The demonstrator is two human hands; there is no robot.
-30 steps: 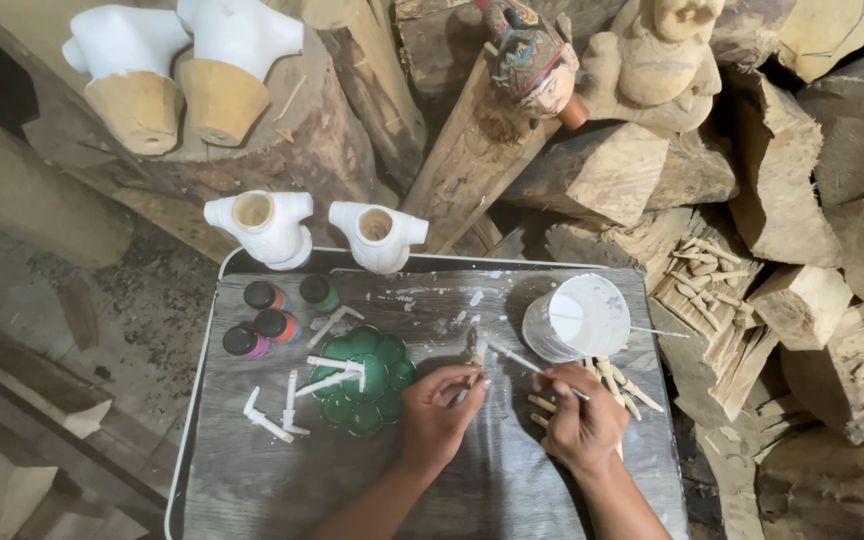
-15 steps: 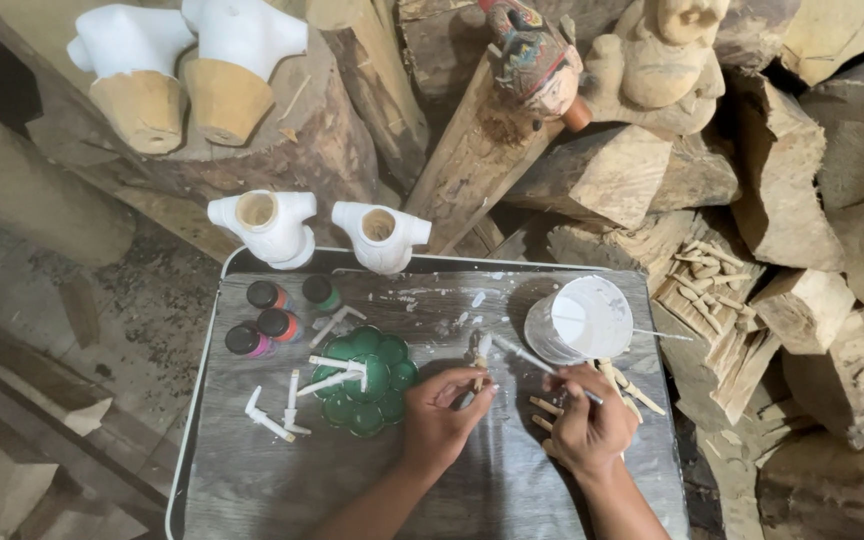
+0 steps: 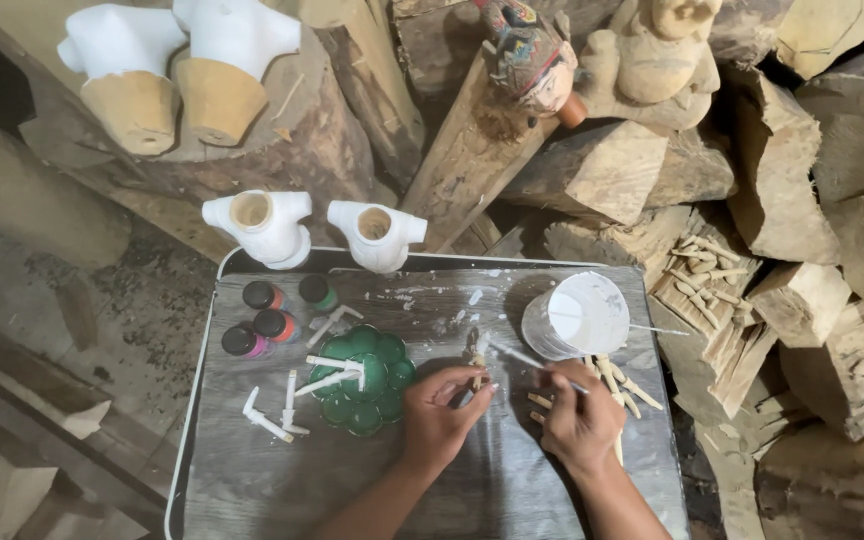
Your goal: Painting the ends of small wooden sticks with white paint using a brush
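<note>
My left hand (image 3: 439, 412) pinches a small wooden piece (image 3: 476, 367) over the grey board (image 3: 252, 480). My right hand (image 3: 579, 415) holds a thin paintbrush (image 3: 520, 356) whose white tip touches that piece. A white paint cup (image 3: 577, 315) lies on its side just beyond the right hand. A green flower-shaped palette (image 3: 367, 378) sits left of the left hand, with white-painted small pieces (image 3: 332, 365) lying across it.
Several small paint bottles (image 3: 270, 312) stand at the board's left. Two white-painted torso carvings (image 3: 264, 226) sit at its far edge. Unpainted wooden sticks (image 3: 622, 385) lie by my right hand. Log chunks (image 3: 602, 170) and carved figures (image 3: 532, 55) fill the back and right.
Both hands have stayed over the same spot on the board; the brush tip has shifted slightly against the small piece.
</note>
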